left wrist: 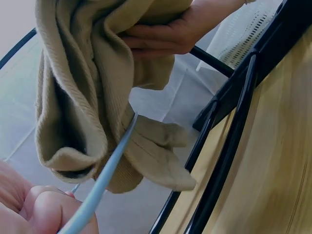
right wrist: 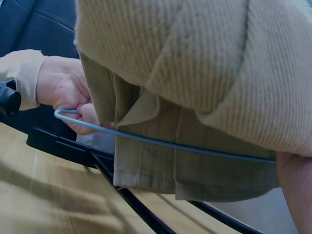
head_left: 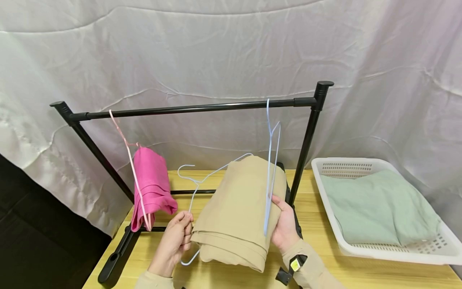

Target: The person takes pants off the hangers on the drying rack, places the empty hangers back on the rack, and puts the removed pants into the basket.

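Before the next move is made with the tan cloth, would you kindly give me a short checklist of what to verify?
1. Left hand grips the held hanger: ok.
2. Right hand holds the tan cloth: ok, at its right side.
3. Held hanger's hook on the rail: not ok, it is off the rail.
4. Tan cloth apart from the other blue hanger: cannot tell; they overlap in the head view.
5. Pink hanger on the rail, bearing the pink cloth: ok.
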A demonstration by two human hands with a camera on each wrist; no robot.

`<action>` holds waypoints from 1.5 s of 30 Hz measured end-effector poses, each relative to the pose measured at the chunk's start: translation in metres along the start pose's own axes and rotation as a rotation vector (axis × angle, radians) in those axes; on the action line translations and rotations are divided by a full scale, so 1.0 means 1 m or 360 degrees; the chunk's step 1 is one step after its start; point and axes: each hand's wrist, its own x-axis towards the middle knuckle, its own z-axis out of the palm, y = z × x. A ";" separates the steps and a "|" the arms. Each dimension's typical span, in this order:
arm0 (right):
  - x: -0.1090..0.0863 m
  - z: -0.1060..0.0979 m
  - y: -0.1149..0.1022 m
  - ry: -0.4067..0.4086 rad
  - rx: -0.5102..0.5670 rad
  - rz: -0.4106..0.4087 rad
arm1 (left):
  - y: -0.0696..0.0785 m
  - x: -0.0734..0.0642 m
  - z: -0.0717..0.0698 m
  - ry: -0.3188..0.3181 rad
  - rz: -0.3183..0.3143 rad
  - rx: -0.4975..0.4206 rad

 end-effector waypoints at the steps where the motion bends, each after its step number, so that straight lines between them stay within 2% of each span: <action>1: -0.001 -0.001 0.000 0.0007 0.0001 0.0005 | 0.001 0.000 0.000 0.0003 0.0006 -0.0003; 5: -0.003 -0.003 0.000 0.0110 -0.0023 0.0030 | 0.004 -0.001 0.001 0.0011 0.0025 -0.0016; 7: -0.005 -0.005 0.000 0.0122 -0.0009 0.0045 | 0.004 0.000 0.002 0.0012 0.0029 -0.0016; 14: -0.013 -0.012 -0.001 0.0028 0.0068 0.0019 | 0.005 0.001 0.003 0.0014 0.0041 -0.0049; 26: -0.018 -0.011 -0.001 0.0053 0.0058 -0.0006 | 0.018 0.003 0.002 0.0039 0.0156 -0.0124; 34: -0.026 -0.017 -0.008 -0.0046 0.0126 -0.0058 | 0.033 0.003 0.006 0.0043 0.0217 -0.0113; 40: -0.033 -0.023 -0.011 -0.0067 0.0124 -0.0059 | 0.041 -0.001 0.005 0.0067 0.0264 -0.0069; 45: -0.041 -0.031 -0.011 -0.0210 0.0169 -0.0039 | 0.042 -0.006 0.005 0.0068 0.0293 -0.0015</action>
